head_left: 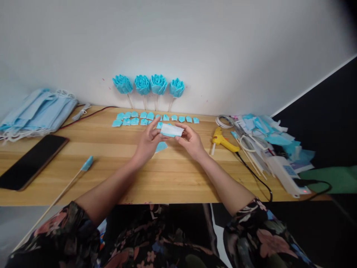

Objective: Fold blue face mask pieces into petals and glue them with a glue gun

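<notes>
Between my two hands, above the table, is a small piece of mask fabric (pixel 171 130), white on the face I see with blue along its lower edge. My left hand (pixel 149 140) pinches its left end and my right hand (pixel 192 140) its right end. Under my left fingers a blue fabric piece (pixel 161 147) lies on the wood. Behind my hands, small blue petal pieces (pixel 135 121) are laid out in two rows, partly hidden by my fingers. Several blue fabric roses (pixel 142 85) on sticks lean against the wall.
On the left are a stack of face masks (pixel 39 111), a black phone (pixel 32 162) and a stick with a blue tip (pixel 69 182). To the right, a yellow glue gun (pixel 223 140), scissors (pixel 252 143), fabric scraps (pixel 279 136) and a white power strip (pixel 286 176) with cords crowd the table.
</notes>
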The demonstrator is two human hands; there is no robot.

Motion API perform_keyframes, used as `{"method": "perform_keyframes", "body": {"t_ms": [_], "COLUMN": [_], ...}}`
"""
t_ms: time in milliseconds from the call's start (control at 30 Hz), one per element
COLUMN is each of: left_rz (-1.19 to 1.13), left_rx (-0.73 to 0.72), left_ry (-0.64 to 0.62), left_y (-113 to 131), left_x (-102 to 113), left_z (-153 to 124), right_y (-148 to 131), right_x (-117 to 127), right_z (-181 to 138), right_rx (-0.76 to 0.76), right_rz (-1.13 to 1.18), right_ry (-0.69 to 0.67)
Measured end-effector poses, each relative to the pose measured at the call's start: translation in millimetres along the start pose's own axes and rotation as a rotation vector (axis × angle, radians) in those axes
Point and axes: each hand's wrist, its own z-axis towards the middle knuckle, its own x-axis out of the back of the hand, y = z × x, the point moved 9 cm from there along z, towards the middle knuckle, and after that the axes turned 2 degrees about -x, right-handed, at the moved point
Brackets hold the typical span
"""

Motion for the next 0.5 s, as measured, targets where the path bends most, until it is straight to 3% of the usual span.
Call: {"method": "perform_keyframes", "body": {"t_ms": [133, 333, 500], "left_rz": [-0.135, -0.175, -0.136], "left_rx": [0.075, 0.26, 0.269], "left_ry": [0.122, -0.095, -0.062], "left_y": [-4, -18, -24], "left_x": [15, -14, -8], "left_z": [2, -9, -8], "right_y": [3, -4, 1], "right_x": [-2, -7, -23], "right_z": [0, -4, -9], "right_rx": [-0.082, -0.116, -0.134], "right_rz": [0.194, 0.342, 0.336], "right_ry": [-0.004, 0.018, -0.065]}}
